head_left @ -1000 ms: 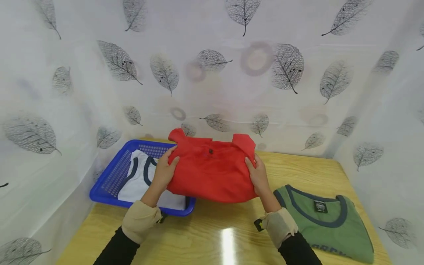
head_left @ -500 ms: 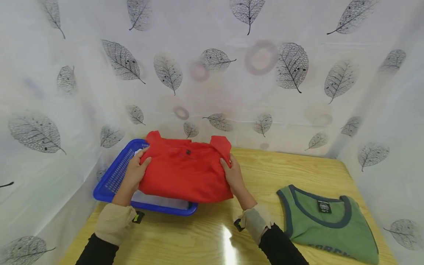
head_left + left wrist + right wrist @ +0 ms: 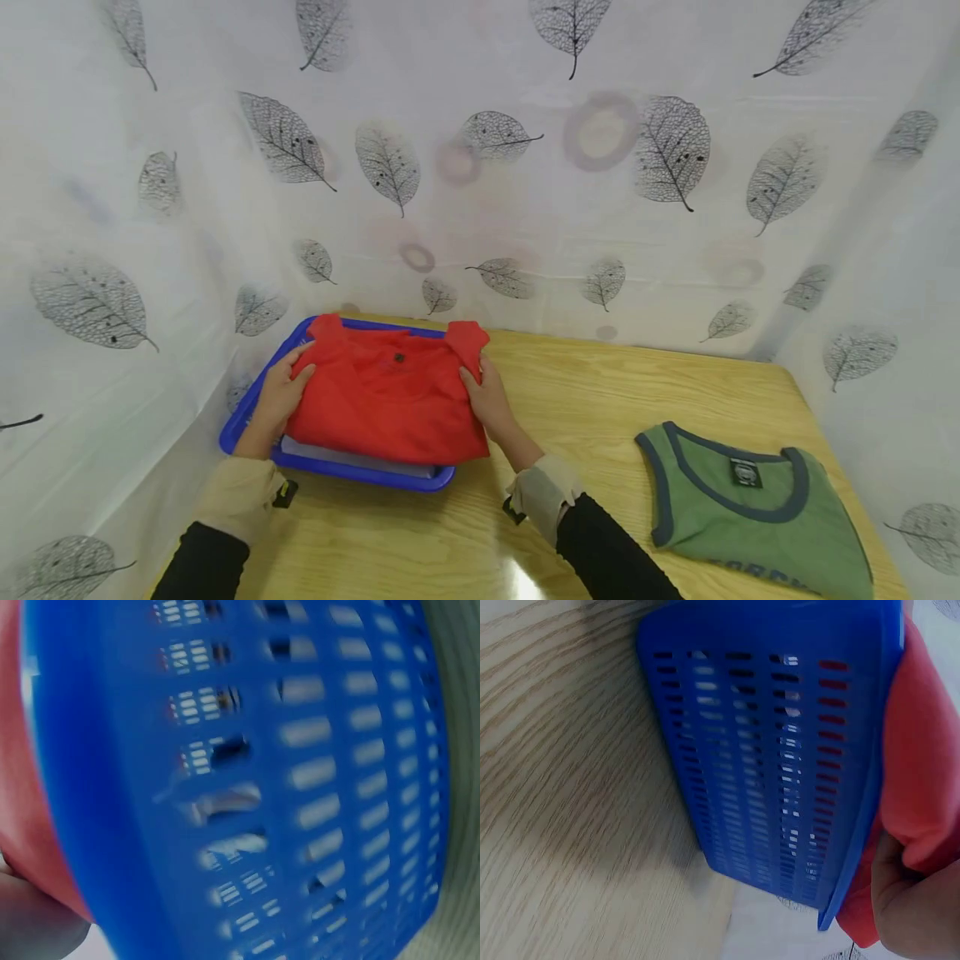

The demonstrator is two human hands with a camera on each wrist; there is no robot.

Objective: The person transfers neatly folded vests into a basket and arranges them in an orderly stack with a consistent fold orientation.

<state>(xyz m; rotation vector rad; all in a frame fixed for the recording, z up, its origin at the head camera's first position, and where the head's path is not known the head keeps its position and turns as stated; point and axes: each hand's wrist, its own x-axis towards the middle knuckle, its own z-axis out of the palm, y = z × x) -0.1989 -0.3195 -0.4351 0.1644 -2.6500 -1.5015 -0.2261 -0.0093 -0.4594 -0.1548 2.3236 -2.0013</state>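
Observation:
A folded red shirt (image 3: 390, 400) with a small dark label at its neck lies spread over the blue basket (image 3: 352, 477), covering most of it. My left hand (image 3: 279, 396) grips the shirt's left side, thumb on top. At the opposite side my right hand (image 3: 489, 402) holds the shirt just past the basket's right rim. Below the red cloth, a strip of white cloth (image 3: 356, 461) shows inside the basket. In the right wrist view, the right hand (image 3: 915, 907) curls into the red fabric (image 3: 922, 765) above the basket's slotted wall (image 3: 772, 757).
A green shirt (image 3: 757, 508) with dark trim lies folded at the right of the wooden table (image 3: 570, 400). Pale sheeting (image 3: 525, 200) with a leaf print hangs behind and at both sides. The basket stands near the left sheet.
Both hands have carried the red shirt left and slightly down, from in front of the basket's right side to over it. The basket and green shirt stay in place.

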